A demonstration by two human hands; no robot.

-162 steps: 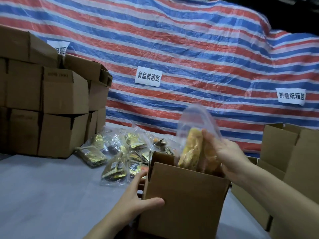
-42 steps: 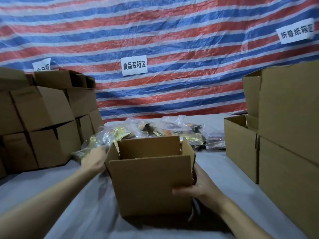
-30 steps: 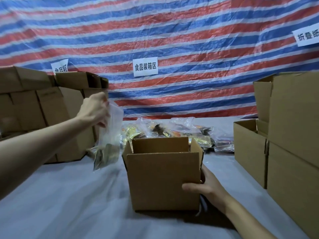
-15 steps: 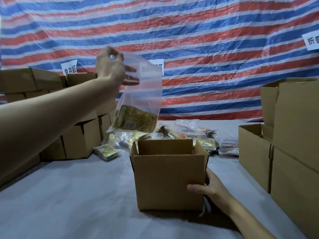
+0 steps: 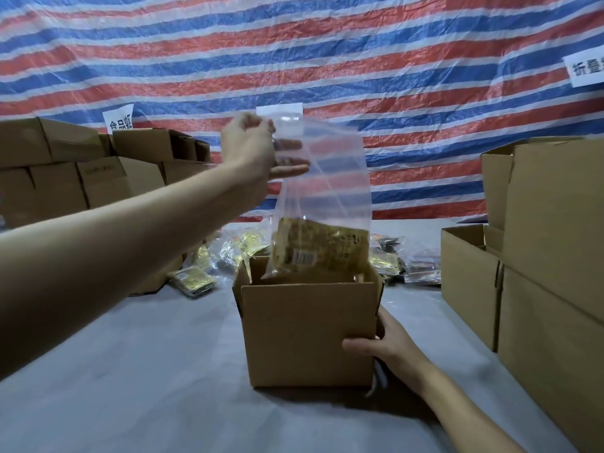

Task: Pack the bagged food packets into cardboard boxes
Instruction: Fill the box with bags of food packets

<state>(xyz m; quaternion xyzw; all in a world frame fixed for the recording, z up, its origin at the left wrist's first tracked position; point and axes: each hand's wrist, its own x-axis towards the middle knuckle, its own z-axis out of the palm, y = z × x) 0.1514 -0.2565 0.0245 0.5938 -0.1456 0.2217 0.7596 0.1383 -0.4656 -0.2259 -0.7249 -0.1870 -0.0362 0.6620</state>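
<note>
Now the bag [image 5: 322,204] is swung over the box [image 5: 309,335], pinched up top by the left hand [image 5: 250,148], box gripped steady by the right hand [image 5: 389,346].

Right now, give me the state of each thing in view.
Left hand, pinches bag top.
Bag, hanging, lower end at box mouth.
Box, open, upright, flaps up.
Right hand, grips box corner.
Packets, piled loose behind box.
Left stack, stacked.
Right box, open.

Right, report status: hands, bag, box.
Top of clear bag pinched in left hand. Its lower end at mouth of open box. Box's right corner gripped by right hand. Nothing blocking the mouth.
</note>
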